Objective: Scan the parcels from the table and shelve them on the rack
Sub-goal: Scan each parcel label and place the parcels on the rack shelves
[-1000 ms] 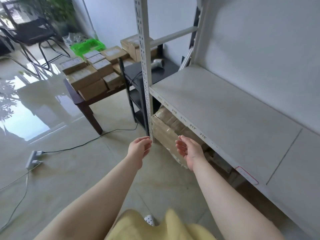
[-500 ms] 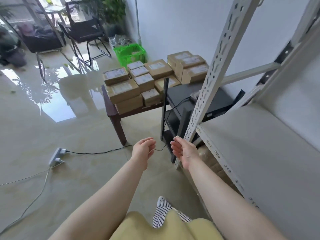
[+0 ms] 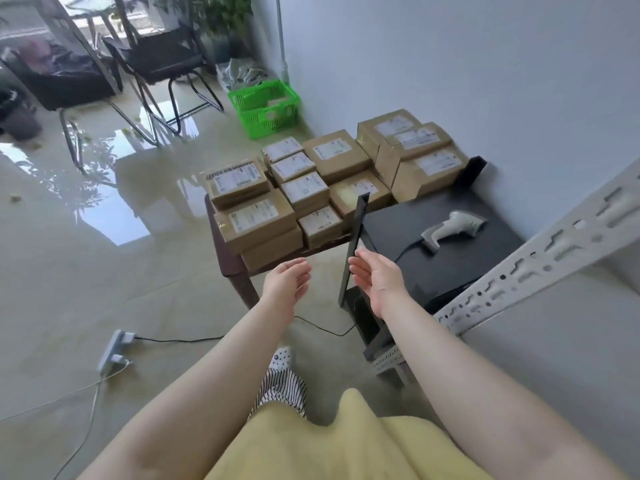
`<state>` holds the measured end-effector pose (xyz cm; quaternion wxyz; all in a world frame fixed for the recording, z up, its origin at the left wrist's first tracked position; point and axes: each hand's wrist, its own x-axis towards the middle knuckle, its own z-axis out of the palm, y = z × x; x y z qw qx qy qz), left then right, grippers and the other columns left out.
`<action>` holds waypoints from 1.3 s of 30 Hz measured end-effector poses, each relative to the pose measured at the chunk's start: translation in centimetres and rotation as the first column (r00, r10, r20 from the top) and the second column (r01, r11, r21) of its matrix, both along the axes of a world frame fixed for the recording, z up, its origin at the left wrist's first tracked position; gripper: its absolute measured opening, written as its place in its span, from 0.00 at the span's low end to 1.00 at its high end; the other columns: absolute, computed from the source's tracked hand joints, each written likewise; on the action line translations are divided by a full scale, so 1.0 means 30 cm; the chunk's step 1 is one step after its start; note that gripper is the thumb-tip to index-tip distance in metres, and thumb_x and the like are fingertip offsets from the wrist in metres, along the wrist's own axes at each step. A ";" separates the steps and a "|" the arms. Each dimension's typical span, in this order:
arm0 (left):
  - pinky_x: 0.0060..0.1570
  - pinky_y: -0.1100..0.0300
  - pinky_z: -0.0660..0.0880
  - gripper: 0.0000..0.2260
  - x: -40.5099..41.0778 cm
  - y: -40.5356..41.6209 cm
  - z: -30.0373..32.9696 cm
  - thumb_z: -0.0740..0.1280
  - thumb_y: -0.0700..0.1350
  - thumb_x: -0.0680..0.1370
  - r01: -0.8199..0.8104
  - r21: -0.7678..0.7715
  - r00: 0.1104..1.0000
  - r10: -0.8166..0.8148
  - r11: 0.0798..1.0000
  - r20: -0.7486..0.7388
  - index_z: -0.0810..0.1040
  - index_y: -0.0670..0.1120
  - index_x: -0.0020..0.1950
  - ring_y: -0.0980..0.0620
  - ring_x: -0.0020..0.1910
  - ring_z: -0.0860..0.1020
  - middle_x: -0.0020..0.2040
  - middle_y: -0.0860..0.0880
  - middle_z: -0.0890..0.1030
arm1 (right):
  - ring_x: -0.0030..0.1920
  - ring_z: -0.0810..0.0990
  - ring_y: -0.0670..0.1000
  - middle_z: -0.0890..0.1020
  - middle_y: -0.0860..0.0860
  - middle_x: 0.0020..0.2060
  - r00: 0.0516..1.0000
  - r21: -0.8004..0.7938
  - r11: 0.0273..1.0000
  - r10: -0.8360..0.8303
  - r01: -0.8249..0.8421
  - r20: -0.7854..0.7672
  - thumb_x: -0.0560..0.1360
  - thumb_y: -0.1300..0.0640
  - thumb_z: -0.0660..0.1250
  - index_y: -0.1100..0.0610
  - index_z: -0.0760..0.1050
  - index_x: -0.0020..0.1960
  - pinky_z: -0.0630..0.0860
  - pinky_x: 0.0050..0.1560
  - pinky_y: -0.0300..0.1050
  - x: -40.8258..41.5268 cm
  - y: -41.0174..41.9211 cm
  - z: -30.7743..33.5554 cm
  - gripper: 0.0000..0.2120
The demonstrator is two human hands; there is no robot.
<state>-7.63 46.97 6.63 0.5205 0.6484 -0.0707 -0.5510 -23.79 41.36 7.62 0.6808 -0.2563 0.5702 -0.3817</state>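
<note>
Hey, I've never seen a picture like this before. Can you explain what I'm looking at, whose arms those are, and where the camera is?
There is no machine here: the camera sits on a person's head, looking forward and down, so the two bare arms are the wearer's own. The left hand and the right hand are both open, palms facing each other, holding nothing. Ahead stands a low brown table stacked with brown cardboard parcels bearing white labels. Beside it, a black stand carries a grey handheld scanner with a cable. The pale perforated post at right belongs to the storage rack. No parcel has been picked up at this moment.
</note>
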 end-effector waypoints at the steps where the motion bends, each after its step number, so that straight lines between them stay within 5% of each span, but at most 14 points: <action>1: 0.45 0.63 0.78 0.06 0.028 -0.066 0.001 0.71 0.39 0.79 0.022 -0.004 1.000 -0.022 1.000 0.007 0.82 0.45 0.55 0.55 0.45 0.81 0.46 0.49 0.84 | 0.47 0.83 0.51 0.85 0.54 0.45 0.999 -0.011 0.999 -0.032 0.032 -0.008 0.78 0.54 0.70 0.59 0.80 0.53 0.79 0.56 0.46 0.025 -0.056 -0.003 0.08; 11: 0.45 0.61 0.77 0.07 0.291 -0.636 0.014 0.73 0.41 0.78 0.271 -0.009 0.962 -0.271 0.962 0.029 0.82 0.46 0.56 0.53 0.46 0.82 0.50 0.46 0.84 | 0.53 0.84 0.53 0.85 0.55 0.50 0.962 -0.008 0.962 -0.272 0.272 -0.005 0.79 0.54 0.70 0.58 0.80 0.56 0.80 0.60 0.47 0.202 -0.511 0.016 0.09; 19: 0.57 0.56 0.81 0.12 0.183 -1.012 0.010 0.73 0.49 0.78 0.484 -0.034 0.874 -0.482 0.874 0.052 0.81 0.48 0.59 0.51 0.51 0.82 0.53 0.45 0.84 | 0.49 0.81 0.49 0.83 0.53 0.49 0.886 0.024 0.889 -0.453 0.457 -0.104 0.78 0.52 0.70 0.55 0.78 0.55 0.80 0.53 0.42 0.124 -0.802 0.000 0.09; 22: 0.59 0.55 0.80 0.13 0.116 -1.169 0.012 0.73 0.50 0.78 0.541 -0.041 0.837 -0.534 0.840 0.118 0.80 0.48 0.61 0.51 0.55 0.81 0.56 0.45 0.83 | 0.50 0.77 0.50 0.78 0.53 0.52 0.853 0.032 0.863 -0.492 0.504 -0.176 0.77 0.49 0.71 0.57 0.76 0.63 0.76 0.50 0.42 0.074 -0.948 -0.032 0.18; 26: 0.54 0.60 0.78 0.16 0.013 -1.368 0.012 0.72 0.50 0.79 0.584 -0.005 0.800 -0.574 0.812 0.172 0.76 0.46 0.65 0.53 0.54 0.80 0.56 0.48 0.81 | 0.65 0.72 0.55 0.71 0.54 0.68 0.784 0.079 0.795 -0.567 0.601 -0.253 0.76 0.49 0.73 0.56 0.63 0.76 0.67 0.63 0.51 -0.008 -1.114 -0.087 0.34; 31: 0.59 0.55 0.78 0.20 -0.126 -1.532 -0.052 0.73 0.51 0.78 0.627 0.100 0.757 -0.634 0.773 0.159 0.74 0.46 0.67 0.53 0.52 0.78 0.56 0.50 0.79 | 0.67 0.71 0.55 0.68 0.54 0.72 0.698 0.072 0.735 -0.604 0.675 -0.385 0.74 0.49 0.74 0.57 0.60 0.77 0.68 0.64 0.51 -0.106 -1.235 -0.196 0.37; 34: 0.62 0.53 0.74 0.28 -0.211 -1.578 -0.099 0.74 0.54 0.76 0.585 0.180 0.763 -0.612 0.791 0.208 0.68 0.49 0.72 0.51 0.57 0.75 0.65 0.50 0.72 | 0.69 0.71 0.55 0.69 0.54 0.71 0.673 0.065 0.727 -0.594 0.684 -0.441 0.74 0.49 0.74 0.57 0.60 0.77 0.68 0.68 0.54 -0.144 -1.271 -0.250 0.38; 39: 0.60 0.50 0.71 0.39 -0.248 -1.696 -0.127 0.74 0.54 0.77 0.521 0.189 0.773 -0.554 0.833 0.310 0.55 0.52 0.81 0.47 0.65 0.69 0.79 0.50 0.55 | 0.64 0.74 0.52 0.73 0.52 0.63 0.623 -0.181 0.804 -0.561 0.566 -0.546 0.75 0.52 0.73 0.58 0.67 0.72 0.71 0.62 0.46 -0.159 -1.331 -0.238 0.29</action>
